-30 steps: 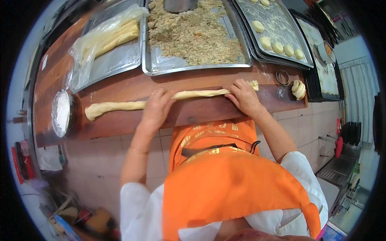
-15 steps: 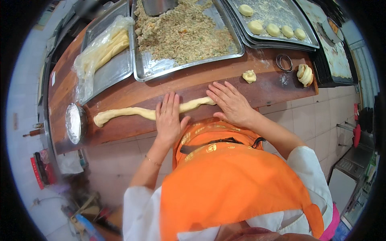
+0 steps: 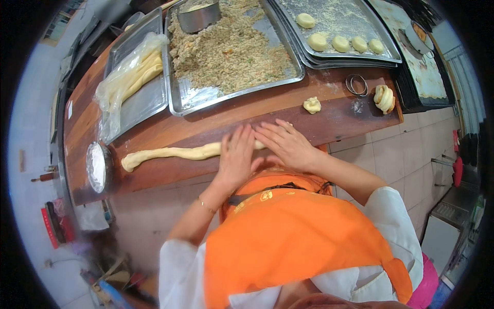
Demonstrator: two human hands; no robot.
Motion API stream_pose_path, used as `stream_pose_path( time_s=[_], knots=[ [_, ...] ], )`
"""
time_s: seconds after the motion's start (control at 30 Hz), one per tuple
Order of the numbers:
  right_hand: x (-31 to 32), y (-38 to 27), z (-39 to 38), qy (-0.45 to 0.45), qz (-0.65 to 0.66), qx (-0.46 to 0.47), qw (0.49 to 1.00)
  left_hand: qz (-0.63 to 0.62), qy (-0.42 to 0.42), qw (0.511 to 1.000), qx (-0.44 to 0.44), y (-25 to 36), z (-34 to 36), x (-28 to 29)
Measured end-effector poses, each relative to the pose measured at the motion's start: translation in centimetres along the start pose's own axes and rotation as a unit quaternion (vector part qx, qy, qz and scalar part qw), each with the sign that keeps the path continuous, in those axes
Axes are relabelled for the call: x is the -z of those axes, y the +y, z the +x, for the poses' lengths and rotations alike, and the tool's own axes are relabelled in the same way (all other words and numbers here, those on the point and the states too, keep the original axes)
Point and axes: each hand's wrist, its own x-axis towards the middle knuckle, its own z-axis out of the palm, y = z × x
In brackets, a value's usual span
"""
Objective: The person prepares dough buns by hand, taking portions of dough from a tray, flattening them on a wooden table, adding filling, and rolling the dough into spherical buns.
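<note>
A long rope of pale yellow dough (image 3: 190, 153) lies across the wooden table (image 3: 206, 129), its thicker end at the left. My left hand (image 3: 237, 153) rests flat on the rope's right part, fingers stretched out and slightly blurred. Close beside it, my right hand (image 3: 285, 145) also lies on the dough with open fingers, covering most of the right end. A small lump of dough (image 3: 312, 105) sits beyond my right hand. Two thin metal rings (image 3: 356, 85) and a coiled dough piece (image 3: 384, 99) are further right.
A metal tray of crumbly filling (image 3: 231, 59) stands at the back, with a metal bowl (image 3: 198, 19) in it. Bagged dough (image 3: 136, 74) lies on the left tray. Stacked trays (image 3: 334, 64) hold several dough rounds. A flour bowl (image 3: 98, 167) sits near the left edge.
My left hand has slid right along the dough rope, and my right hand has shifted slightly left, so they are now close together. The view has moved a little.
</note>
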Motion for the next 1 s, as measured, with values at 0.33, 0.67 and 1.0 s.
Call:
stream_pose_path(
  time_s=[0.33, 0.67, 1.0],
  knots=[
    [2.4, 3.7, 0.9, 0.109, -0.007, -0.119, 0.987, -0.08, 0.084, 0.993, 0.03, -0.2, 5.6, -0.4],
    [2.8, 2.6, -0.3, 0.131, 0.296, -0.251, 0.912, -0.154, 0.065, 0.986, -0.011, 1.3, 7.9, -1.3],
    [4.2, 4.0, 1.2, 0.035, 0.207, -0.212, 0.954, -0.159, 0.059, 0.986, -0.009, 2.0, 8.5, -0.8]
  ],
)
